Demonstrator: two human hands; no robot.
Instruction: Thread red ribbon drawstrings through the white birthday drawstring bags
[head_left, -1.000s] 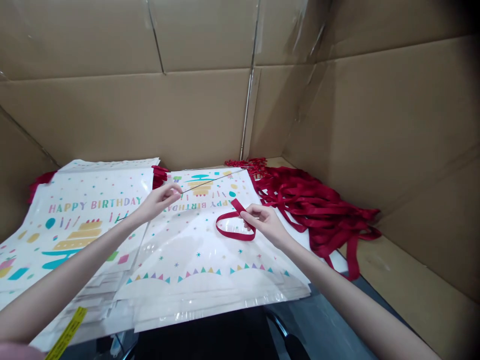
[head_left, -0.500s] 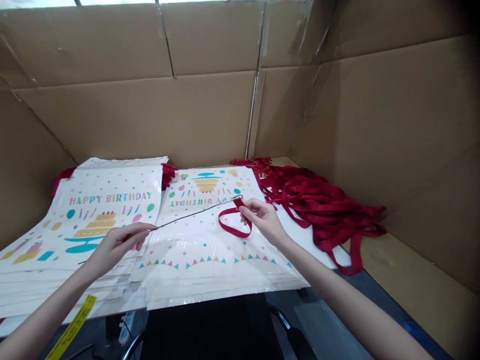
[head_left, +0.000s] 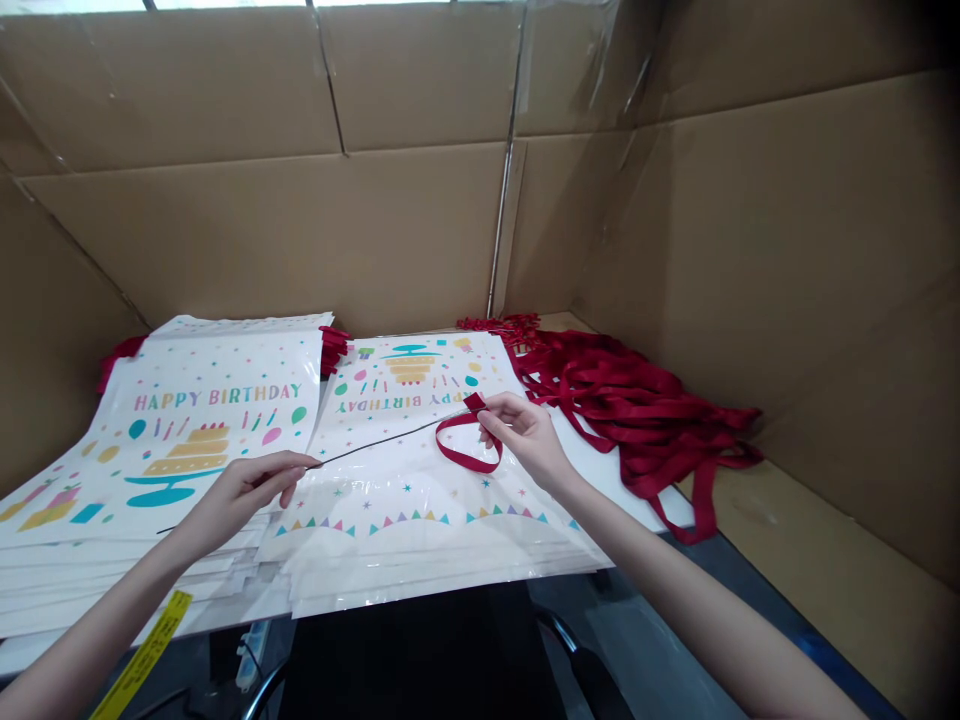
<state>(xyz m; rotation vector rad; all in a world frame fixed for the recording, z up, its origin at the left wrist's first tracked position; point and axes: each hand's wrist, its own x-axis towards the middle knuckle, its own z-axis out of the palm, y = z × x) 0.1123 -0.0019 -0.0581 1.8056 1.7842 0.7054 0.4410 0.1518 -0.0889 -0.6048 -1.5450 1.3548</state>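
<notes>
Your left hand [head_left: 259, 484], grip pinched on the thin wire [head_left: 383, 440]: guide lightly, without bending; your right hand [head_left: 528, 436], grip pinched on the red ribbon [head_left: 469, 463] above the printed sheets [head_left: 442, 490]: hold the loop open, untwisted, its short end flat.

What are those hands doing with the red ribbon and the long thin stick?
The left hand pinches a thin dark rod, which reaches across to the right hand. The right hand holds a looped red ribbon by its ends, and the far end of the rod meets it there. Under the hands lies a stack of birthday-print sheets, with another printed stack to the left. A big heap of red ribbons is on the right.
</notes>
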